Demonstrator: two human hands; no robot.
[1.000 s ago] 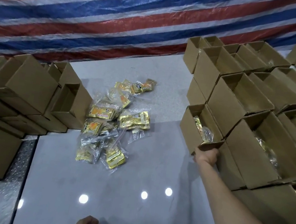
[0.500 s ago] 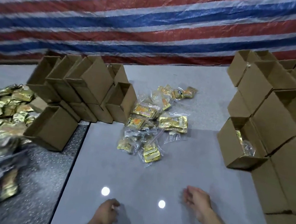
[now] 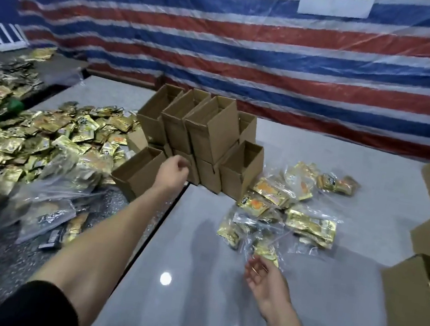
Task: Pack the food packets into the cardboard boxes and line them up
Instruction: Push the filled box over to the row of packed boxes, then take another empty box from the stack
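The likeliest slip is at the stack of cardboard boxes (image 3: 206, 134): the empty boxes lean on one another in two tiers, and a tug on the open box (image 3: 136, 171) tipped at its near left corner could bring the upper ones down onto the surface (image 3: 192, 283). That box also sits at the seam where the grey top meets a darker speckled one, so it may catch as it slides. On the other side, the bagged food packets (image 3: 284, 213) lie in slack clear plastic that overlaps, and a hasty grab could drag several at once or let one slip out.

The left hand (image 3: 173, 169) hangs at the far rim of the tipped box, its fingers (image 3: 181, 164) curled in with nothing seen in them; whether they touch the cardboard cannot be told. The right hand (image 3: 265, 279) is spread and relaxed, palm turned inward, holding nothing, with the nearest packet (image 3: 267, 253) just beyond its fingertips. A large loose heap of gold packets (image 3: 48, 135) lies left of the stack, and a box holding packets (image 3: 415, 296) stands at the right edge
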